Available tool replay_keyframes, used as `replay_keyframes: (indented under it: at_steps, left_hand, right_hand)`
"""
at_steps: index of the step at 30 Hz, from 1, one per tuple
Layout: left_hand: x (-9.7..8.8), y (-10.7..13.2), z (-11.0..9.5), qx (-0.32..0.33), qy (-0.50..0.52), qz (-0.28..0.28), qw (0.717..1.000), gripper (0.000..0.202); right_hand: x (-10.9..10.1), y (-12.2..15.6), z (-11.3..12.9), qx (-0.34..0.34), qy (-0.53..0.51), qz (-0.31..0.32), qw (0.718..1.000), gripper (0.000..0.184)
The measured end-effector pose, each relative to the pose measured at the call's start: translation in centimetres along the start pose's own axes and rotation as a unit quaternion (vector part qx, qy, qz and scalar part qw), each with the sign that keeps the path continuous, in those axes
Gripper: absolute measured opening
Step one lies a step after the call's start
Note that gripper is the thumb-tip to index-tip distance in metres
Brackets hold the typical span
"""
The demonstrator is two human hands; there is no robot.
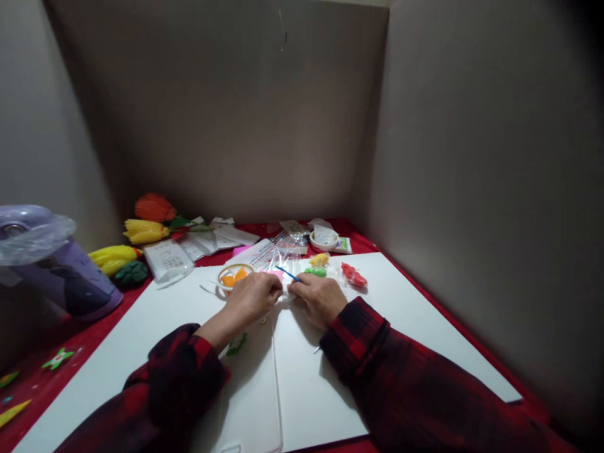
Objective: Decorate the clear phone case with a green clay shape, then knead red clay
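Over the white board [325,402], both of my hands are close together. A thin blue stick-like tool [287,274] slants up and left from the closed fingers of my right hand [321,299]. Just beside its tip, my left hand [255,294] is pinched, but what it holds, if anything, is hidden. Below my left wrist lies a small green ring-shaped piece [237,344] on a whitish flat tray [250,402]. A round-rimmed container [220,275] with orange pieces [234,277] sits behind my left hand. A pointed metal tip [317,350] shows under my right wrist.
Yellow [319,259], green [316,272] and red [353,275] wrapped lumps lie past my right hand. Sticker sheets [264,255], white packets [167,259] and a white round dish [324,238] line the back. Left stand a purple tumbler [70,277] and crepe-paper flowers [146,231]. Grey panels surround the table.
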State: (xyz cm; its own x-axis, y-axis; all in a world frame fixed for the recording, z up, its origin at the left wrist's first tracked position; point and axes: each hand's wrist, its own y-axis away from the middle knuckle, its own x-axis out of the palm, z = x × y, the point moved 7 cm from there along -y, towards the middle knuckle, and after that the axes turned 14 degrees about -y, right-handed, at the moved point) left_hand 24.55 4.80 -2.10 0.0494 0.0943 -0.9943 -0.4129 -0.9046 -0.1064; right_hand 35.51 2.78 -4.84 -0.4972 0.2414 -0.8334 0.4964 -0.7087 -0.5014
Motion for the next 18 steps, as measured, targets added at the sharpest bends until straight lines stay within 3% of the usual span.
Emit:
replay_keyframes:
  at_steps: [18]
  left_hand:
    - [-0.33, -0.18, -0.3, -0.004, 0.0, -0.017, 1.0, 0.016]
  right_hand:
    - [-0.08, -0.14, 0.39, -0.004, 0.002, 0.014, 1.0, 0.014]
